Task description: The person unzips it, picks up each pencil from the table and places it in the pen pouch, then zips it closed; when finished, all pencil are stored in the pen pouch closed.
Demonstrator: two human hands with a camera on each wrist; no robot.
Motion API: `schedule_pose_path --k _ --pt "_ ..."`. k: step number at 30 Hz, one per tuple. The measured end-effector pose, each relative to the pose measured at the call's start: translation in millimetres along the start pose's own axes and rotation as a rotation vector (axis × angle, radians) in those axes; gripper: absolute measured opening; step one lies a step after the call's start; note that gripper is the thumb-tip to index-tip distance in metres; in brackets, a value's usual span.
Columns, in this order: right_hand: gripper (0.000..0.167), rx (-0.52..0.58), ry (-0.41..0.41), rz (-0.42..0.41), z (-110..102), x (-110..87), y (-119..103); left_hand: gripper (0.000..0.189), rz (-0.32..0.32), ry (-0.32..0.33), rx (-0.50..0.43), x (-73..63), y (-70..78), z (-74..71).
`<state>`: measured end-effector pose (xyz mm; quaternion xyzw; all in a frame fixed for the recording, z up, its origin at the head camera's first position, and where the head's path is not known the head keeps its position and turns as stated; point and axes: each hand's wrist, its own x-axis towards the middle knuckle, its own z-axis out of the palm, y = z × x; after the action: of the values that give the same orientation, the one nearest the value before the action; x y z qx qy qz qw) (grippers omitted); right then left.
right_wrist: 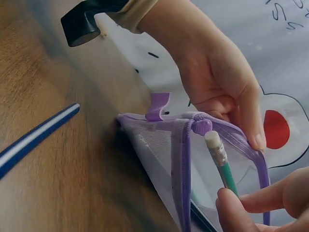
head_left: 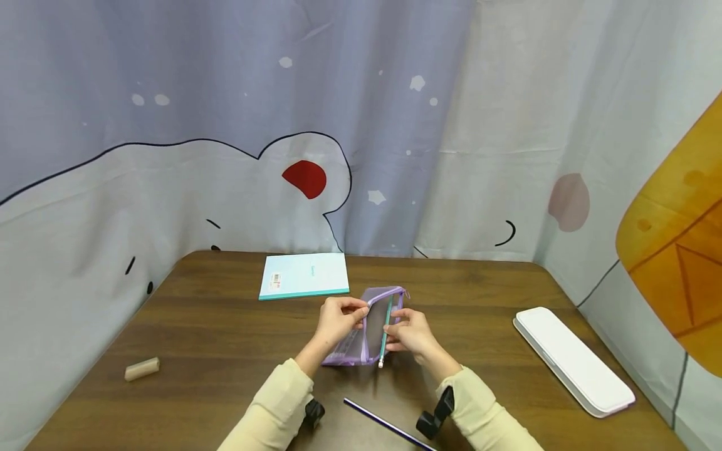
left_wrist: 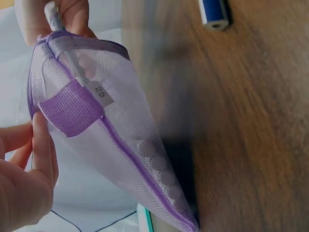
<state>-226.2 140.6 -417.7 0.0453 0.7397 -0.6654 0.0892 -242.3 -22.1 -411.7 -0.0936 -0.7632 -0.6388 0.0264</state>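
A purple-edged mesh zip pouch (head_left: 345, 351) is held above the table with its mouth spread apart. My left hand (head_left: 336, 322) pinches the zipper edge on one side of that mouth. In my right hand (head_left: 416, 336), thumb and fingers pinch a green pencil (right_wrist: 228, 178) with a white eraser end. The pencil slants into the pouch mouth, eraser end outward; its other end lies behind the mesh. A purple fabric tab (left_wrist: 72, 108) shows on the pouch's side in the left wrist view. Below the hands, a dark blue striped pencil (head_left: 389, 425) lies on the table.
At the back of the wooden table (head_left: 225, 326) lies a pale notebook (head_left: 304, 274) with a teal edge. A long white case (head_left: 574, 362) is on the right, a small beige block (head_left: 142, 369) on the left. A patterned curtain (head_left: 383, 125) hangs behind.
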Motion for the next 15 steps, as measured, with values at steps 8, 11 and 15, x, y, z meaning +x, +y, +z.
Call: schedule_pose_path --k 8,11,15 --pt "0.041 -0.037 0.032 -0.015 10.3 4.3 5.6 0.014 0.034 -0.11 -0.015 -10.9 17.8 -1.8" --pt "0.041 -0.105 0.049 -0.056 14.6 4.0 6.9 0.015 0.016 -0.124 -0.034 -10.5 16.2 -2.3" --pt "0.04 -0.213 0.043 -0.141 17.4 3.1 9.8 0.016 -0.01 -0.103 -0.06 -4.6 5.8 -1.6"
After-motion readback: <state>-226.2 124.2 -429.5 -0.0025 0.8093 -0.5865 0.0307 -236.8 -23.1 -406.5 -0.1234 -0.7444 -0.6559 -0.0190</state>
